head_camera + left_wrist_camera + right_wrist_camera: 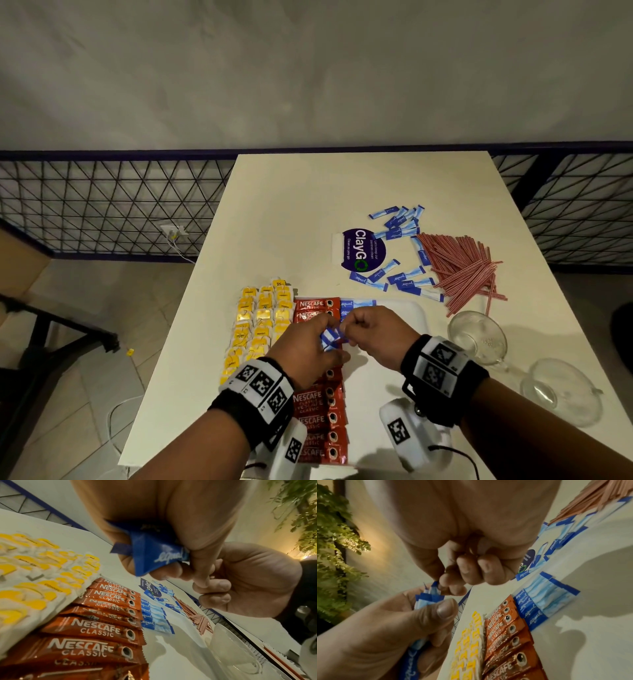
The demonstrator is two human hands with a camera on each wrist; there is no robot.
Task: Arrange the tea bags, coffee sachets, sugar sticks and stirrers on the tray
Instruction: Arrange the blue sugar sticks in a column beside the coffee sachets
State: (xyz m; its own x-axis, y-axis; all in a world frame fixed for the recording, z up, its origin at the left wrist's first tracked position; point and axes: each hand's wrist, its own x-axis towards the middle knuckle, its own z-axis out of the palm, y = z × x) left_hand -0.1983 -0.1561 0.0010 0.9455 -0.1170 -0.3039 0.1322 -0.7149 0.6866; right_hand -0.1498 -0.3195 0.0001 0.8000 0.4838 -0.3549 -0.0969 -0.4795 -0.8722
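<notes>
My left hand grips a bundle of blue sugar sticks above the white tray. My right hand pinches the top end of one stick in that bundle. On the tray lie yellow tea bags at the left, a column of red coffee sachets beside them, and a few sugar sticks at the far end. In the left wrist view the bundle sits in my curled fingers. Loose sugar sticks and a heap of red stirrers lie on the table beyond the tray.
Two glass cups stand right of the tray. A round purple sticker lies behind it. The white table ends at a wire-mesh railing. A plant hangs at the side.
</notes>
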